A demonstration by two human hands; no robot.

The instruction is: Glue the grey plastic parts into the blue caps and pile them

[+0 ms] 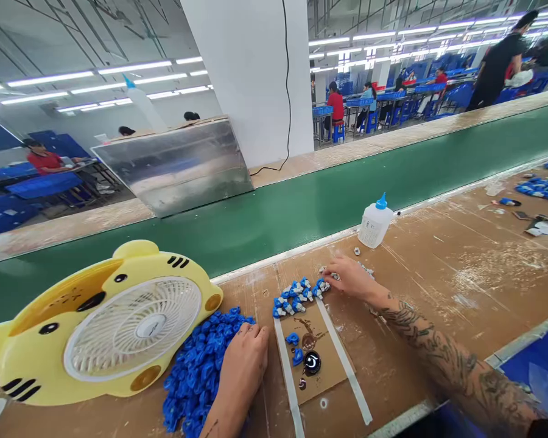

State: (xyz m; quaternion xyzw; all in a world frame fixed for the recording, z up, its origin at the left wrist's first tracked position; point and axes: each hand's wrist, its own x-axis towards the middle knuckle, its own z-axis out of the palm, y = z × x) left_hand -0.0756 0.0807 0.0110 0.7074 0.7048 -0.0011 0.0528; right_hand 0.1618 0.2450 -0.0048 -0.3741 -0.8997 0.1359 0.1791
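Note:
My left hand (250, 358) rests at the right edge of a heap of small blue plastic pieces (196, 365). Its fingers are curled down, and their tips are hidden. Farther out, my right hand (351, 277) has thumb and fingers drawn together low over small grey pieces (365, 269). Whatever is between those fingertips is too small to make out. Just left of them lies a cluster of joined blue-and-grey pieces (295, 299). A taped-down cardboard sheet (324, 380) carries two loose blue pieces (298, 356) and a small round pool of dark, glossy liquid (312, 363).
A yellow animal-shaped fan (164, 261) stands at left. Behind my right hand is a white squeeze bottle (374, 224) with a blue nozzle. A green conveyor belt (292, 201) runs along the table's far side. More blue pieces (543, 187) lie far right. Several people sit beyond.

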